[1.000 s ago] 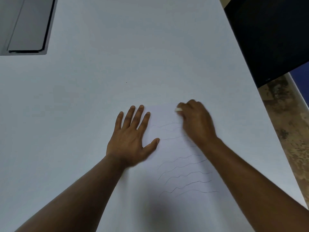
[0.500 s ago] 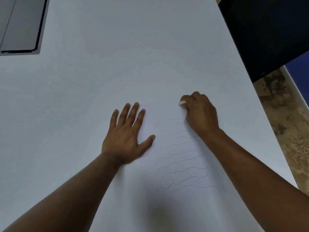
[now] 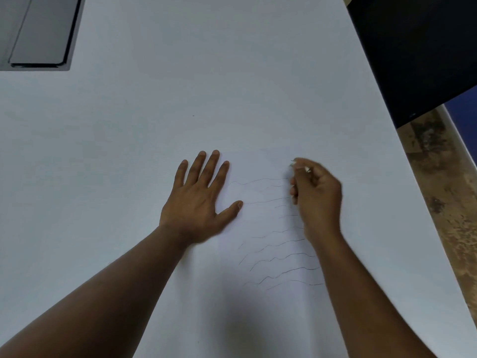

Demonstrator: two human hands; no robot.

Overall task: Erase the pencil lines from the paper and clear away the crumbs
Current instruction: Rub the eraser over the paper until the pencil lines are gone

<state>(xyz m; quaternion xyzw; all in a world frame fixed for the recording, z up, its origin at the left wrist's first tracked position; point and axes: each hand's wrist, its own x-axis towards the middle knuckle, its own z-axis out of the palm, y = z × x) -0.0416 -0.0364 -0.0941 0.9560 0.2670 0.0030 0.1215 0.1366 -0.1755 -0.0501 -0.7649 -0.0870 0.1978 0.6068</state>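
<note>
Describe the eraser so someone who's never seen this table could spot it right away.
On the wide white table, find the paper with wavy pencil lines. The right hand rests at its far right side. The eraser is the small white bit pinched at that hand's fingertips; the flat left hand holds nothing.

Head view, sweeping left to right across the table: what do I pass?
Grey laptop at far left, then left hand flat on the paper, pencil lines, right hand pinching the eraser, then the black panel.
</note>
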